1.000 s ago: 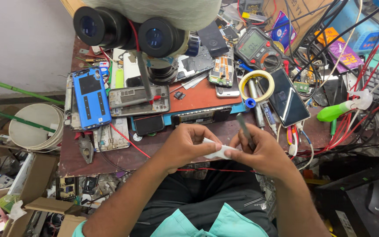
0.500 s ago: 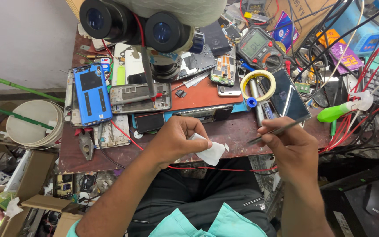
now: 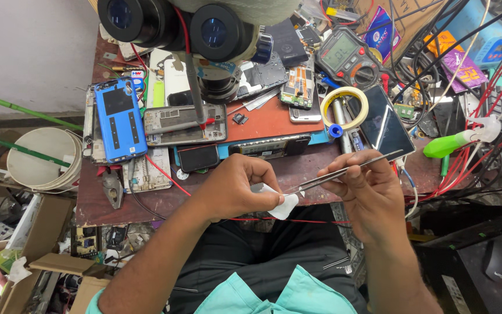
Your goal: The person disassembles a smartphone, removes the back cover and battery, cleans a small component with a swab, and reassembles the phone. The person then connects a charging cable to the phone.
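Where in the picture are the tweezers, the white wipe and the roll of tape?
tweezers [image 3: 344, 170], head view, middle of the metal arms.
white wipe [image 3: 284, 206], head view, its free lower corner.
roll of tape [image 3: 360, 97], head view, right side of the ring.

Thin metal tweezers [image 3: 344, 170] tilted, tips touching small white wipe [image 3: 283, 203].

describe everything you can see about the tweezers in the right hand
The tweezers are thin, silvery and look like metal, with two long narrow arms. They lie nearly level, tilted slightly up to the right, above the front edge of the bench. The right hand pinches them near the middle. Their tips point left and meet the small white wipe held in the left hand.
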### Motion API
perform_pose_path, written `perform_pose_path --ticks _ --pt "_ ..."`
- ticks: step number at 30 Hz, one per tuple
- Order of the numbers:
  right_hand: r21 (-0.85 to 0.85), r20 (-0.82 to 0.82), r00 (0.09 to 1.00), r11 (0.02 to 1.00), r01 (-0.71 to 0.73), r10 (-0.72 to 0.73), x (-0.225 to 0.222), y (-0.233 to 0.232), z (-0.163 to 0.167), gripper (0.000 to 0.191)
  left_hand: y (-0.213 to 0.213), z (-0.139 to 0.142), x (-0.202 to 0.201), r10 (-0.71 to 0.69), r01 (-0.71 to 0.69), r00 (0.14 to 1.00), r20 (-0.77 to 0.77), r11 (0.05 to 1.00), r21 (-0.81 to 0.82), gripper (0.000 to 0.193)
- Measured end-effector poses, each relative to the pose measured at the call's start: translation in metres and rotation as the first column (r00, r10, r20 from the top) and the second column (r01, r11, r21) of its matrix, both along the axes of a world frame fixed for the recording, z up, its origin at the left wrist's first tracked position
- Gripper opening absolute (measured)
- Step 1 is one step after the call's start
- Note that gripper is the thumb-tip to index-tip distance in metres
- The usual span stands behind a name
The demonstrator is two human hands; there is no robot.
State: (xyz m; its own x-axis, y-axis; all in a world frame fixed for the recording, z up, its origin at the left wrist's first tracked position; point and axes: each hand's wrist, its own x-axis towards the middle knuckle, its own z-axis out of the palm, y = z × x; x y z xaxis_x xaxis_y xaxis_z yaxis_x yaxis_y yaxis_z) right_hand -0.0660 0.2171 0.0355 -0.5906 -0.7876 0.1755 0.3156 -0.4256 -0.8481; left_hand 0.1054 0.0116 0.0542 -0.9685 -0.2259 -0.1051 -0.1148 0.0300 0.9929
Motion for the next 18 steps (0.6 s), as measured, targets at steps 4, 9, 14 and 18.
perform_pose_path --ticks 4,9,14,18 --pt "0.027 0.018 1.0 0.999 -0.018 0.017 0.0 -0.001 -0.002 0.01 0.001 0.001 0.0 0.018 -0.018 1.0 0.006 0.999 -0.052 0.018" --pt "0.01 0.05 0.998 1.0 -0.025 0.024 -0.001 -0.001 -0.008 0.011 0.002 0.004 0.001 0.017 -0.018 1.0 -0.026 1.0 -0.022 0.018" --pt "-0.04 -0.034 0.992 0.992 0.117 -0.118 0.001 -0.001 -0.015 0.012 0.004 0.007 0.007 -0.072 0.048 0.988 -0.138 0.984 -0.17 0.027" --pt "-0.174 -0.04 0.983 0.97 0.169 -0.178 -0.003 0.004 -0.017 0.013 0.006 0.01 0.009 0.021 -0.036 0.973 -0.228 0.998 -0.061 0.027"
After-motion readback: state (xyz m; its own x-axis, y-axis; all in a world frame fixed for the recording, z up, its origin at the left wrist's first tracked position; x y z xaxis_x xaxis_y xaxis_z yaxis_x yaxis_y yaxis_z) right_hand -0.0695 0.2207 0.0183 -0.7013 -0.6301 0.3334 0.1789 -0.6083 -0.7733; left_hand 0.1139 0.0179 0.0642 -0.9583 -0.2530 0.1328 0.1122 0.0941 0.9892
